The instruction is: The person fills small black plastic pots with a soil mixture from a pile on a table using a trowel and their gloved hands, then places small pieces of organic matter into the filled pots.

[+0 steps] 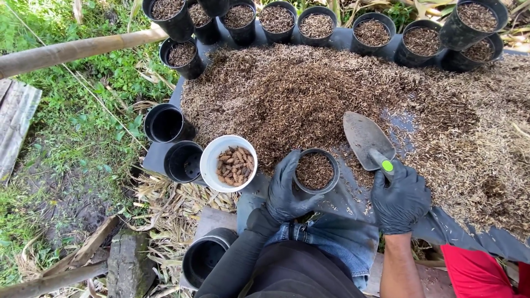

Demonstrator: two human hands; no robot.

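Outdoors, a dark plastic sheet [342, 38] lay on grass, heaped with brown husk mix [309, 94]; filled black pots [316, 25] lined its far edge, empty black pots [165, 124] sat at the left. No labels showed anywhere. A white cup [212, 160] of brown lumpy pieces stood just left of the small black pot [315, 171] — filled, upright, gripped at its side by the gloved left hand [286, 190]. The gloved right hand [400, 198] was closed around a trowel [367, 138], its blade pointing far-left, its long axis running from the hand toward the heap.
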